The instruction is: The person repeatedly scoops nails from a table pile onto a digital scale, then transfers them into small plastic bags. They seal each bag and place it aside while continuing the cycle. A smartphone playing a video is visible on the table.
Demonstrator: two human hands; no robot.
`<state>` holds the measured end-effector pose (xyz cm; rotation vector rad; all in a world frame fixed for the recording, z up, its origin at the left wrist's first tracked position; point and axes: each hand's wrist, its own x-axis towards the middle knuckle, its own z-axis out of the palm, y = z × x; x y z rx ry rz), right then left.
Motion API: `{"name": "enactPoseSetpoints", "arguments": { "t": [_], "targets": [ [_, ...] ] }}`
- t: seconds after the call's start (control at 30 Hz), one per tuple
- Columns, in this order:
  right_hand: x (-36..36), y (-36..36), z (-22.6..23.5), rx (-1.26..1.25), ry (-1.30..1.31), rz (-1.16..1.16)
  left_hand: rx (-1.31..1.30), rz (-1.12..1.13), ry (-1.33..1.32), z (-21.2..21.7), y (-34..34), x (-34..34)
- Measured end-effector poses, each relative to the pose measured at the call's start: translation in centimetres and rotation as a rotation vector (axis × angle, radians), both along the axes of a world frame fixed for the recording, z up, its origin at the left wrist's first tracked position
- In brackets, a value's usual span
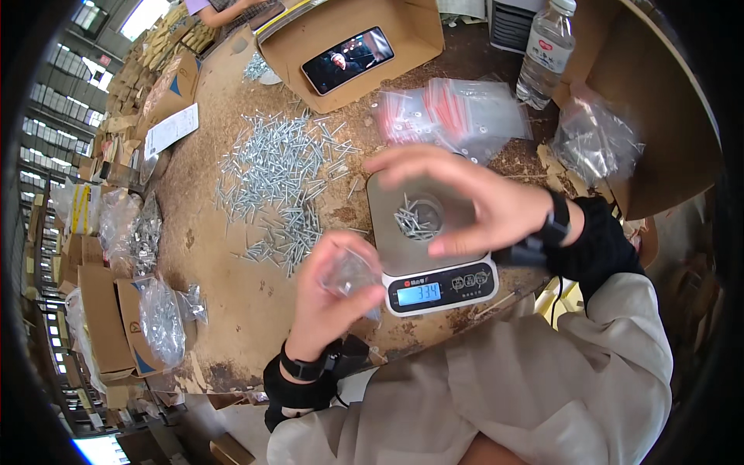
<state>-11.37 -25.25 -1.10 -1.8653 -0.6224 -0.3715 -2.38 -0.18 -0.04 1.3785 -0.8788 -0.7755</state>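
A digital scale (442,293) with a lit display stands before me, and on its metal plate sits a small clear round container (431,214) with several screws (413,221) in it. My right hand (480,194) hovers above the plate, thumb and fingers spread to either side of the container; whether it touches is unclear. Left of the scale, my left hand (329,283) is closed around a crumpled clear plastic bag (349,273). Beyond that hand lies a large loose pile of silver screws (275,170) on the worn wooden table (225,310).
Clear zip bags with red strips (449,108) lie behind the scale. A phone (348,60) leans in a cardboard box (422,31). A water bottle (546,54) and a crumpled plastic bag (595,139) stand right. Bagged goods (163,322) sit left; another person's arm (221,14) shows far back.
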Motion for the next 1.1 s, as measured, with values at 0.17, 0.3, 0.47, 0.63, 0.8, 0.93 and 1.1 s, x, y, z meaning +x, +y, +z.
{"name": "enactPoseSetpoints", "arguments": {
  "t": [0.17,0.3,0.47,0.63,0.8,0.93,1.1],
  "targets": [
    [0.8,-3.3,-1.8,-0.121,0.233,0.027,0.029,0.207,-0.102,0.3,-2.3,0.4],
    [1.1,-3.6,-2.6,-0.262,0.194,0.005,-0.06,0.259,-0.257,-0.7,-3.4,0.4],
    [0.9,-3.8,-2.0,-0.283,0.27,0.045,-0.042,0.292,-0.263,-1.9,-2.5,0.5],
    [0.6,-3.7,-2.0,-0.314,0.259,0.036,-0.107,0.302,-0.228,-2.6,-2.4,0.4],
    [0.8,-3.1,-1.9,-0.372,0.176,0.0,-0.086,0.266,-0.231,-2.8,-2.7,0.1],
    [0.6,-1.7,-1.5,-0.417,0.014,-0.097,0.094,0.206,-0.404,-3.8,-2.8,0.4],
    [-0.6,0.2,0.2,-0.246,-0.164,-0.175,0.144,0.133,-0.581,-4.0,-3.6,0.2]
  ]
}}
